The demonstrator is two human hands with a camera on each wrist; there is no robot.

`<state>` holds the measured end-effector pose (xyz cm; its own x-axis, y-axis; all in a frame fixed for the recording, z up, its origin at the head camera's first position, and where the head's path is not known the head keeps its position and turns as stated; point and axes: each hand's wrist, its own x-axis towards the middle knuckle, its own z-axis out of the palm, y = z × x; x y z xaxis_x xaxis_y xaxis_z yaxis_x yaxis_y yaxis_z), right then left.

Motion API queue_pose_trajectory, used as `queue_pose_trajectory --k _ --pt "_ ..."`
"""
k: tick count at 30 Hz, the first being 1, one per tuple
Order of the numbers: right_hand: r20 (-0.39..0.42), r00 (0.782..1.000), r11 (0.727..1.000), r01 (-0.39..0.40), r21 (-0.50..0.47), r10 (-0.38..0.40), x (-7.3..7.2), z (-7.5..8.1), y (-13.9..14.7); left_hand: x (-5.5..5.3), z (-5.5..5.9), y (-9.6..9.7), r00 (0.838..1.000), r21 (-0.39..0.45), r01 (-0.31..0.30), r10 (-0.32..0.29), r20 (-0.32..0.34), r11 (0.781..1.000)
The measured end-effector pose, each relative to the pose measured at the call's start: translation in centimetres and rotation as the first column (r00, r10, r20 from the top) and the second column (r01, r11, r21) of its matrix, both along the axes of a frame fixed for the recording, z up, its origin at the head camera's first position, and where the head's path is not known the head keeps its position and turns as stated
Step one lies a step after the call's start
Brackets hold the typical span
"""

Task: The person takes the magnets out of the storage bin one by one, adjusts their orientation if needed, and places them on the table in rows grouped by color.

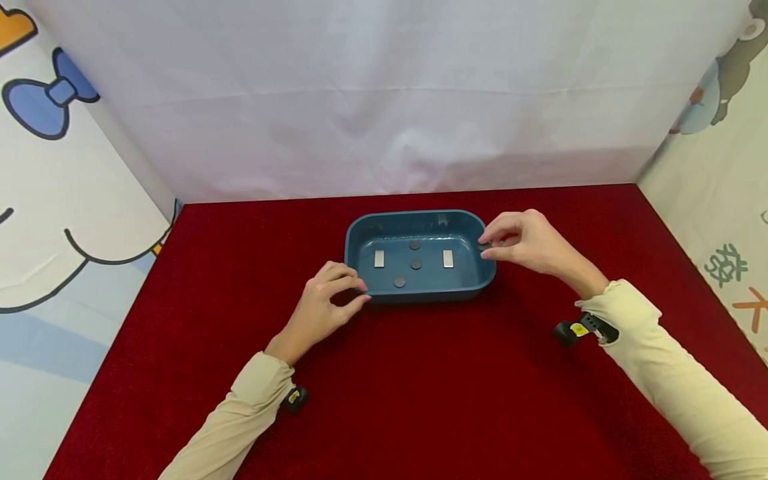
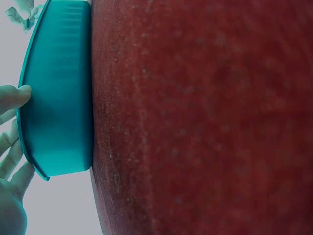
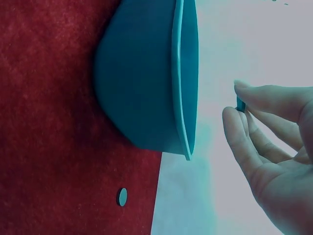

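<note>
A blue plastic basin stands on the red cloth. Inside it lie two pale rectangular pieces, one on the left and one on the right, with three round grey discs between them. My left hand holds the basin's rim at its front left corner; in the left wrist view the thumb lies on the outer side. Above the basin's right end, my right hand pinches a small grey disc between thumb and fingertips, higher than the rim.
Another disc lies on the red cloth beside the basin, seen in the right wrist view. A white curtain hangs behind the table. Printed cartoon panels stand along both sides.
</note>
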<state>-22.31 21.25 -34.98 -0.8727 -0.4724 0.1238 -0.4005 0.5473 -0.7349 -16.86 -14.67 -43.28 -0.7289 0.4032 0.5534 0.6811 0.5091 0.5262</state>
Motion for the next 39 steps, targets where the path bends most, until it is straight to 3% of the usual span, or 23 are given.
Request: queue_pose_trajectory --k 18,27,39 --pt "-0.045 0.996 0.996 0.084 0.036 -0.082 -1.1 -0.6 2.2 0.2 0.1 0.0 1.0 -0.001 -0.002 0.002 -0.004 1.0" --pt "0.007 0.984 0.983 0.18 0.027 -0.18 -1.5 -1.1 3.4 0.0 0.0 0.0 0.999 0.0 0.006 -0.006 -0.037 1.0" --pt "0.062 0.966 0.966 0.244 0.086 -0.25 -2.5 -2.6 4.8 0.1 0.0 0.0 0.999 0.002 0.012 -0.012 -0.042 1.0"
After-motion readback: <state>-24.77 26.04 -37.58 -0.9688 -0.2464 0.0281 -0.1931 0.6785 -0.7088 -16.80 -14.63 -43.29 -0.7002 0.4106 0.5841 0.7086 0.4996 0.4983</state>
